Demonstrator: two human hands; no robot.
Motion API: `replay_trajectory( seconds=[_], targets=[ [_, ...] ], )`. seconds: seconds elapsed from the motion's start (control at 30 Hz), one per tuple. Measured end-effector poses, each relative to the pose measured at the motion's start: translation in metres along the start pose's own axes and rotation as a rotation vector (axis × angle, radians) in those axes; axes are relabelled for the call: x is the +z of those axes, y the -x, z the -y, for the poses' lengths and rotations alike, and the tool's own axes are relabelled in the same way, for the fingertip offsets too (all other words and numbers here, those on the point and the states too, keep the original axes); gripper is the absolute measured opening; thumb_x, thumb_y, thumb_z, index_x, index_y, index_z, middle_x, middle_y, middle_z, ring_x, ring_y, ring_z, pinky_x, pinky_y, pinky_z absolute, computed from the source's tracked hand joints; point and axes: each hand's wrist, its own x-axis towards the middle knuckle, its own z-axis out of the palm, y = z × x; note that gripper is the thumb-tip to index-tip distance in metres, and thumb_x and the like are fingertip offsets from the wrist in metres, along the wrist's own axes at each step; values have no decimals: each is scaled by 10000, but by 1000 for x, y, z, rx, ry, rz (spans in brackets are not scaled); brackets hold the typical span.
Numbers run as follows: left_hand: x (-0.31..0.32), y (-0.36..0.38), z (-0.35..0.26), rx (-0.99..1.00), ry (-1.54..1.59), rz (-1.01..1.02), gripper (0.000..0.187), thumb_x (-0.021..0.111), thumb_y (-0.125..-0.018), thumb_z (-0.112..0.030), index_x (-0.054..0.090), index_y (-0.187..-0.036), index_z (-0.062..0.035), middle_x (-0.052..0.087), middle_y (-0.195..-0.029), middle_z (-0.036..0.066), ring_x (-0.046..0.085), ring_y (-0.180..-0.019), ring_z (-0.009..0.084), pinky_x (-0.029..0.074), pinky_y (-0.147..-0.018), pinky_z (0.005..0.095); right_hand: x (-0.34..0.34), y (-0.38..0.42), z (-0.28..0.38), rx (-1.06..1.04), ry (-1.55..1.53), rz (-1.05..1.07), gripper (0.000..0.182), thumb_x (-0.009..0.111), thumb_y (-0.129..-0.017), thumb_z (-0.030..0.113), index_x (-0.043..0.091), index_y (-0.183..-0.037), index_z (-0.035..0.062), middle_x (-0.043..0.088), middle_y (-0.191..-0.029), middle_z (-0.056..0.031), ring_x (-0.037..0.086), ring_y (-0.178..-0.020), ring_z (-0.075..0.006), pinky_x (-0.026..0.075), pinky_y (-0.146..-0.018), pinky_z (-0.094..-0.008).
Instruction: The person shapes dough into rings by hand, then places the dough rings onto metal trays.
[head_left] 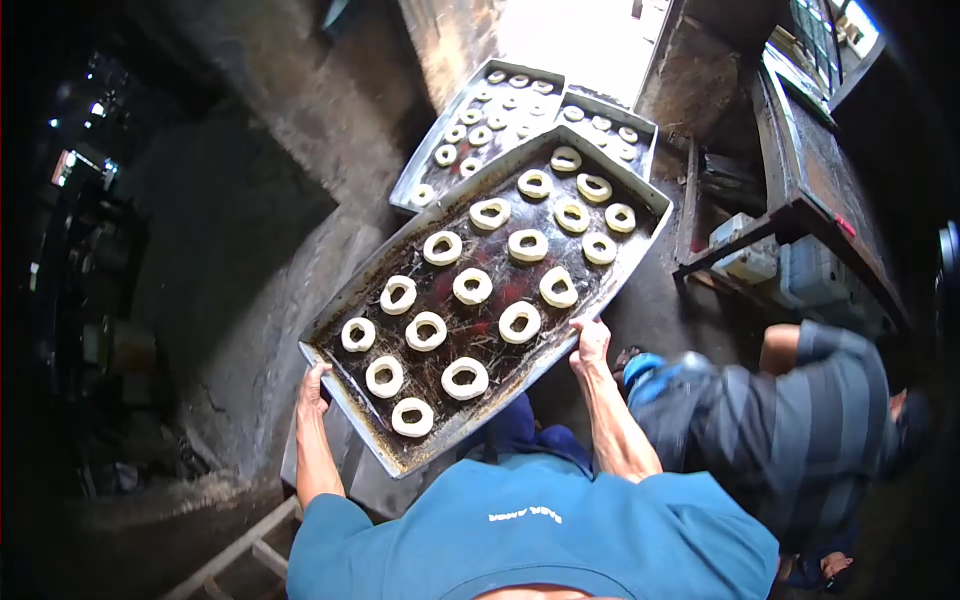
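Observation:
A large metal baking tray (440, 320) is held tilted in front of me, gripped on both sides. My left hand (312, 388) is closed on its near left corner, thumb over the rim. On the right side rim, my right hand (592, 342) is closed too, its other fingers hidden underneath. Several pale dough rings (472, 286) lie spaced out across the tray's dark, worn bottom. Just beyond its far end are a second tray (412, 180) and a third tray (648, 150), both bearing similar rings.
Close on my right is a person in a striped shirt (800, 400), bent over. A workbench (800, 200) with pale plastic containers (745, 250) beneath it stands at the right. A wooden frame (240, 550) lies low at the left, and a rough wall (320, 100) rises at the back.

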Motion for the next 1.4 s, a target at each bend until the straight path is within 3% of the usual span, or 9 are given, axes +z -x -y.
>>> replay_trajectory(
  seconds=[0.13,0.33,0.4,0.6,0.8,1.07,1.2,1.33,1.4],
  targets=[
    [79,57,29,125,-128,-26,136,637,-718,-158,585,-788,-54,566,-744,30,565,-675,164,487,-653,297,-61,-11,65,55,-47,-76,349,576,-666,-54,582,-1012,-12,591,-921,-61,573,-870,-202,488,-782,-334],
    [309,-50,37,97,-73,-107,136,658,-713,-140,561,-660,-61,532,-685,2,480,-620,112,391,-566,300,-61,-277,134,45,-51,-101,209,550,-744,-23,509,-949,-26,573,-853,-130,613,-728,-270,551,-634,-404],
    [371,-69,50,77,-73,-125,124,651,-709,-116,609,-742,-4,575,-750,30,534,-687,145,448,-652,313,-68,-364,157,71,91,-152,152,541,-739,-19,502,-886,-13,544,-825,-133,593,-720,-278,541,-628,-454],
    [512,-114,108,41,85,-249,166,619,-765,-130,604,-721,29,561,-719,22,503,-663,145,409,-626,314,-68,-543,193,-134,643,-252,80,552,-767,56,602,-803,6,596,-754,-91,564,-711,-182,473,-625,-352],
    [543,-152,170,-123,1,-179,162,596,-771,-93,523,-641,-28,506,-694,-5,446,-665,102,380,-629,295,-75,-642,171,-209,741,-171,217,568,-734,22,638,-938,-4,643,-882,-77,583,-774,-177,482,-708,-316],
    [554,-169,216,-177,117,-176,54,560,-792,-15,555,-845,-21,548,-859,28,520,-778,116,432,-725,278,-74,-669,146,-157,698,-340,311,523,-743,15,662,-1020,31,620,-838,-37,552,-715,-129,460,-657,-292],
    [553,-178,218,-212,250,-143,230,560,-697,87,552,-907,-7,569,-923,58,573,-884,171,476,-801,313,-73,-666,157,-44,730,-59,558,597,-732,27,500,-1281,8,623,-979,-82,577,-857,-178,473,-763,-318],
    [542,-196,230,-255,112,-80,256,580,-706,84,562,-940,-18,566,-924,41,566,-875,159,484,-763,299,-57,-630,151,-315,988,-312,778,658,-738,87,269,-1394,-63,536,-1190,-201,544,-1043,-269,433,-923,-346],
    [548,-189,219,-240,229,10,321,581,-719,85,553,-1019,-24,575,-988,48,578,-906,169,502,-770,321,-82,-604,127,-487,828,-364,759,622,-757,50,246,-1411,-38,520,-951,-65,502,-845,-135,466,-717,-275]
  ],
)
